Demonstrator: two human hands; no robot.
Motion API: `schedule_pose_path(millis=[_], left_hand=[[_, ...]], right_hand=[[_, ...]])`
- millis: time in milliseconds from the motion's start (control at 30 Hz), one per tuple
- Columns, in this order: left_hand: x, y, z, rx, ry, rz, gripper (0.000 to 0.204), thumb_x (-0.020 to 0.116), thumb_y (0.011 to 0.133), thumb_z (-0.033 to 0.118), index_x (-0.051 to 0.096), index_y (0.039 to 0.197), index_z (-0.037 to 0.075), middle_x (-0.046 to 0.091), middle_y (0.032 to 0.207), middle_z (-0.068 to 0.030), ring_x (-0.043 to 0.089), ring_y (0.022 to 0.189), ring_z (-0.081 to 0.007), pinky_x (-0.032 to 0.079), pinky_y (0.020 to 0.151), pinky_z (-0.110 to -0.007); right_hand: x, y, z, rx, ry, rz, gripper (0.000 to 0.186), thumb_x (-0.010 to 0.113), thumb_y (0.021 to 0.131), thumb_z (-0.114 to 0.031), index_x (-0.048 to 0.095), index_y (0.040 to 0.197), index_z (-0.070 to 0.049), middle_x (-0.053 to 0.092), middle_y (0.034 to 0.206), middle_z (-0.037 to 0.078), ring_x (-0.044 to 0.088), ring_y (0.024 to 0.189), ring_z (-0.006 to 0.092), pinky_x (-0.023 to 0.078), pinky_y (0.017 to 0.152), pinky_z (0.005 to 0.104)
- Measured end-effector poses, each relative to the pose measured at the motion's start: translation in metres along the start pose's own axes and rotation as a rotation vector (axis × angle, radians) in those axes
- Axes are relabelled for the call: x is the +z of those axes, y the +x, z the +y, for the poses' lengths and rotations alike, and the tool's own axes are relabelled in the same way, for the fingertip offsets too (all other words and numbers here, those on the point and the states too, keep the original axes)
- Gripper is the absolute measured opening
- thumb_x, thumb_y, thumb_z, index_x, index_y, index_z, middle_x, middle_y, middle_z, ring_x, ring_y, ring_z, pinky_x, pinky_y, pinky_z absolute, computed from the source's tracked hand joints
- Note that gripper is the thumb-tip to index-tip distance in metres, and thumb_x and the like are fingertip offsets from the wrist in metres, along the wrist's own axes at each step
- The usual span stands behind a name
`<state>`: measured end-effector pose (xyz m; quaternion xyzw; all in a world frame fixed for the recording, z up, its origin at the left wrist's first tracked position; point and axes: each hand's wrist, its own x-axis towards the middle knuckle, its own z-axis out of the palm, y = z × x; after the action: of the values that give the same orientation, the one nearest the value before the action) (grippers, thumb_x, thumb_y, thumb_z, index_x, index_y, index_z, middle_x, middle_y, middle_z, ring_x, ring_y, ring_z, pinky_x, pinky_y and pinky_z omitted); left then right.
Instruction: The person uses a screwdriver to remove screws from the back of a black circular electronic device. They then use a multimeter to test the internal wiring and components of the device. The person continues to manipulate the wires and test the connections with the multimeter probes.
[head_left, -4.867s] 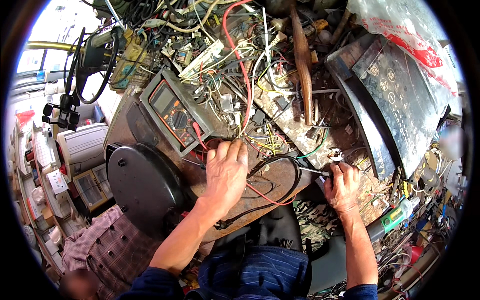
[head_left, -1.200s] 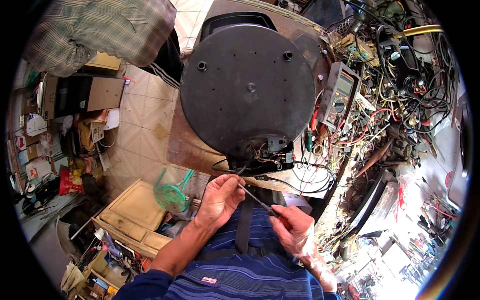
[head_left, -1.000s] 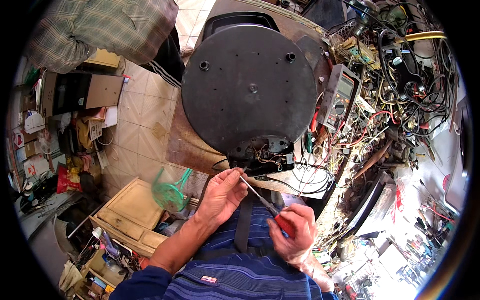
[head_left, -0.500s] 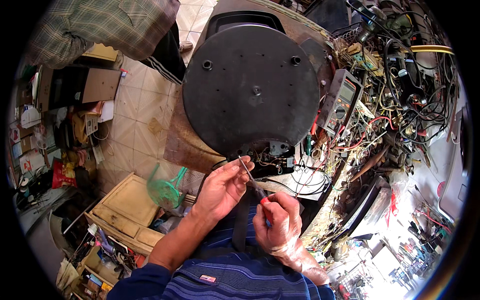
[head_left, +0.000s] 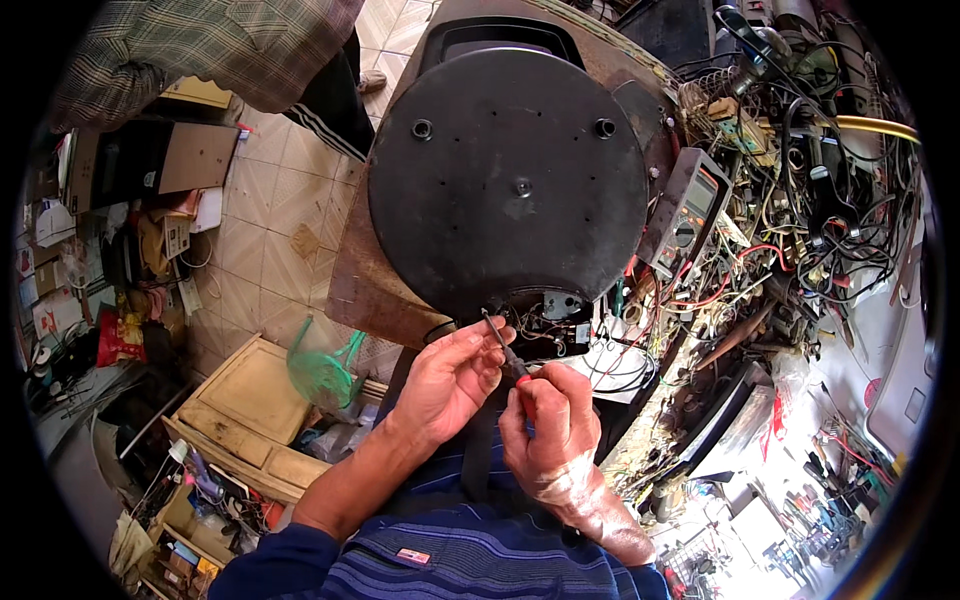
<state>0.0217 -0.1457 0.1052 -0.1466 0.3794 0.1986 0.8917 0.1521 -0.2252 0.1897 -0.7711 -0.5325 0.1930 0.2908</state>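
My right hand (head_left: 555, 425) is wrapped round the red and black handle of a screwdriver (head_left: 516, 366). Its thin shaft points up and left, past the fingertips of my left hand (head_left: 448, 388). The left fingers are curled with the palm partly turned up, pinched close by the screwdriver's tip; what they hold, if anything, is too small to make out. Just beyond both hands lies a large round black appliance (head_left: 505, 235), flat side up. A gap at its near edge bares a compartment with wires and a metal part (head_left: 563, 305).
The appliance rests on a worn brown table (head_left: 355, 275). A multimeter (head_left: 685, 215) stands to its right, beside heaped cables and parts (head_left: 790, 210). At left are a wooden cabinet (head_left: 245, 400) and a green plastic basket (head_left: 325, 370). Another person's plaid sleeve (head_left: 220, 45) shows at the far left.
The screwdriver and my right hand have moved slightly away from me and to the left. My left hand stays by the tip. The whole view has shifted a little.
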Motion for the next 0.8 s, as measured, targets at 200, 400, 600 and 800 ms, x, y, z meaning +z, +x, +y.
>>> schedule_pose_path(millis=[200,400,600,800], left_hand=[[0.001,-0.001,0.000,0.006,0.011,0.016,0.032,0.050,0.107,0.007,0.060,0.135,-0.005,0.070,0.121,-0.0149,0.070,0.093,-0.0142,0.060,0.083,-0.027],[0.000,0.000,-0.001,0.028,0.029,-0.011,0.031,0.049,0.108,0.007,0.060,0.135,-0.005,0.071,0.120,-0.0134,0.069,0.093,-0.0140,0.058,0.085,-0.028],[0.004,-0.001,-0.001,0.046,0.004,0.005,0.031,0.050,0.107,0.004,0.061,0.132,-0.009,0.071,0.119,-0.0161,0.069,0.094,-0.0150,0.059,0.090,-0.027],[0.015,-0.017,0.007,0.037,0.537,0.137,0.027,0.061,0.103,0.011,0.065,0.126,-0.003,0.071,0.105,-0.0083,0.065,0.083,-0.0086,0.056,0.075,-0.025]], right_hand=[[0.001,0.010,0.000,0.010,0.003,-0.043,0.034,0.077,0.081,0.006,0.060,0.109,-0.002,0.059,0.110,0.016,0.068,0.077,0.0303,0.055,0.060,0.0379],[0.003,0.019,0.000,-0.030,-0.006,-0.083,0.036,0.076,0.079,0.006,0.060,0.110,-0.002,0.059,0.109,0.017,0.067,0.081,0.0336,0.056,0.063,0.0400],[0.002,0.030,-0.001,-0.067,-0.034,-0.132,0.032,0.076,0.081,0.004,0.061,0.108,-0.001,0.060,0.107,0.017,0.068,0.080,0.0329,0.057,0.063,0.0396],[-0.012,0.036,-0.010,-0.098,-0.135,-0.304,0.024,0.077,0.084,-0.001,0.065,0.105,-0.001,0.062,0.103,0.017,0.068,0.076,0.0316,0.057,0.062,0.0381]])
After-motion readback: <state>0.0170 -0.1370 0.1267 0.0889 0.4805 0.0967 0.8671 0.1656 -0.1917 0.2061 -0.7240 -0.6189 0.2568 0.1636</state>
